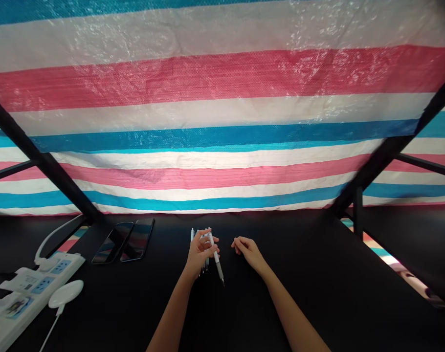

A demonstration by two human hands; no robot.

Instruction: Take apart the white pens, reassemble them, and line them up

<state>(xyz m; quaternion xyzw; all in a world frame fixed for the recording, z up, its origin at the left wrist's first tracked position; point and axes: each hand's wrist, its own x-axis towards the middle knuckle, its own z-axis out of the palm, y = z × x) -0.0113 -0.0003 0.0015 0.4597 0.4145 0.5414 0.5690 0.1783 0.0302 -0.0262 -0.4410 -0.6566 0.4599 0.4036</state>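
A white pen (218,266) with a grey grip slants down from the fingers of my left hand (199,252), its tip pointing toward me. The left fingers are pinched around the pen's upper part. Below and behind that hand, several other pens (192,234) lie on the black table (237,313), mostly hidden by the palm and fingers. A short way to the right, my right hand (247,248) rests over the table with its fingers curled in. Nothing shows between the right fingers, and the hand is apart from the pens.
Two dark phones (112,244) lie side by side at the left. Nearer me stand a white power strip (39,288) with plugs and a round white charging pad (66,293) on a cable. Black frame bars (72,183) flank a striped tarp (215,176).
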